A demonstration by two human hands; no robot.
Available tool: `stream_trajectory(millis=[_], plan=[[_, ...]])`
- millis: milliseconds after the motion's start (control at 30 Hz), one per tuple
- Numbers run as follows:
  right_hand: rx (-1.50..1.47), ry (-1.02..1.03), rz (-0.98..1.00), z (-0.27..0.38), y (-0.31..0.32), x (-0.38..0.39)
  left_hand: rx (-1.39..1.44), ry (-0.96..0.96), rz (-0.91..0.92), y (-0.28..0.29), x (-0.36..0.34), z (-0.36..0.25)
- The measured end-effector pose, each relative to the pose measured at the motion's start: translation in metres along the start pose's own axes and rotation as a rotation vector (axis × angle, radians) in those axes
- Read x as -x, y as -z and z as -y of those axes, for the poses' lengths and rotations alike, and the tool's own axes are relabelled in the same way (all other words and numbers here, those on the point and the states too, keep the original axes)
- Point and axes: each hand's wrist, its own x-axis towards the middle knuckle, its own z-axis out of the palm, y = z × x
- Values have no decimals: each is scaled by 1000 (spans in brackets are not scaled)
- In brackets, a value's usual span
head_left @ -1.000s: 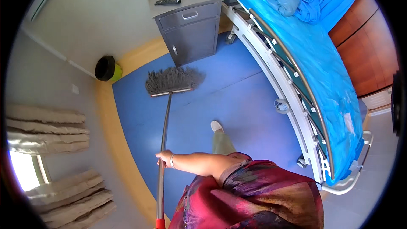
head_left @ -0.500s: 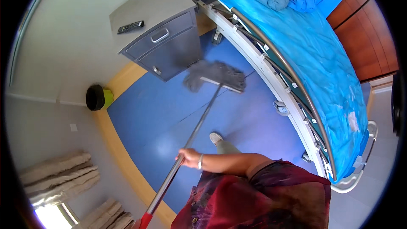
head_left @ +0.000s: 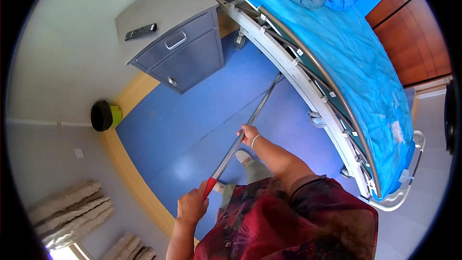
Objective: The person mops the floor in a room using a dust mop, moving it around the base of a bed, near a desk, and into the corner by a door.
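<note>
A mop's metal pole slants from my body up to the right and passes beneath the bed frame. Its mop head is hidden under the bed. My left hand is closed round the pole's upper end, by the red grip. Further down the shaft, my right hand, with a bracelet at the wrist, is wrapped round the bare metal. Blue floor lies under both hands, and my shoe is just below the right one.
A grey bedside cabinet with a remote control on top stands at the far left. Beside the wall is a black and green bin. The bed has a side rail, a caster and a handset low down.
The grey mop head slid right from the floor by the cabinet to under the bed. My right hand moved right and farther away with the pole. My left hand came into view.
</note>
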Motion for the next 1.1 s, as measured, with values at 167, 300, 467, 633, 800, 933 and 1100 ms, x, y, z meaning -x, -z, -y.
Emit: stream_trajectory(millis=[167, 300, 467, 633, 800, 933, 1100], plan=[[9, 6, -79, -21, -11, 12, 64, 77, 34, 23, 54, 11], [0, -4, -166, -82, -31, 25, 82, 67, -149, 30, 117, 47], [216, -184, -199, -175, -86, 77, 118, 323, -259, 34, 192, 81], [323, -277, -113, -271, -129, 118, 52, 595, -107, 13, 273, 125], [358, -492, 136, -280, -138, 137, -14, 493, -361, -10, 307, 143], [261, -519, 142, -273, -146, 145, -39, 557, -222, 32, 298, 136], [110, -519, 221, -219, -137, 144, -126, 439, -303, 67, 261, 125]])
